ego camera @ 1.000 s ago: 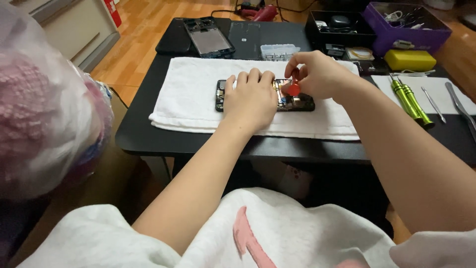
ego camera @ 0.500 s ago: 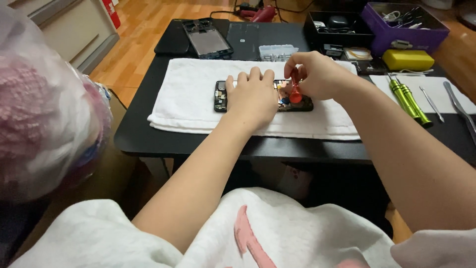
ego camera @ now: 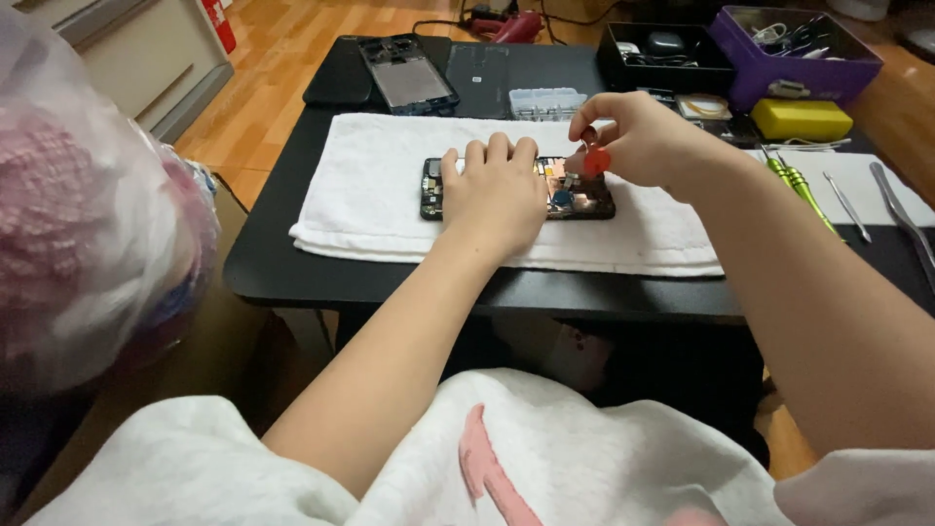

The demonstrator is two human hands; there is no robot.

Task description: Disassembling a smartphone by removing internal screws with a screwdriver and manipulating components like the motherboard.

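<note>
An opened phone (ego camera: 584, 200) with its insides exposed lies on a white towel (ego camera: 380, 175) on a black table (ego camera: 273, 263). My left hand (ego camera: 494, 187) rests flat on the phone's left half, fingers together, pressing it down. My right hand (ego camera: 643, 141) pinches a small red-handled screwdriver (ego camera: 594, 159) upright, its tip on the phone's right half.
At the table's back lie a phone frame (ego camera: 404, 73), a dark back cover (ego camera: 487, 68), a clear parts box (ego camera: 547, 100), a black tray (ego camera: 662, 49) and a purple bin (ego camera: 799, 44). A yellow block (ego camera: 801, 119), green screwdrivers (ego camera: 799, 185) and metal picks (ego camera: 845, 206) lie at right. A bagged pink bundle (ego camera: 88, 214) sits at left.
My right hand has lifted slightly and turned the red screwdriver between its fingers. My left hand stays on the phone. The view has shifted a little.
</note>
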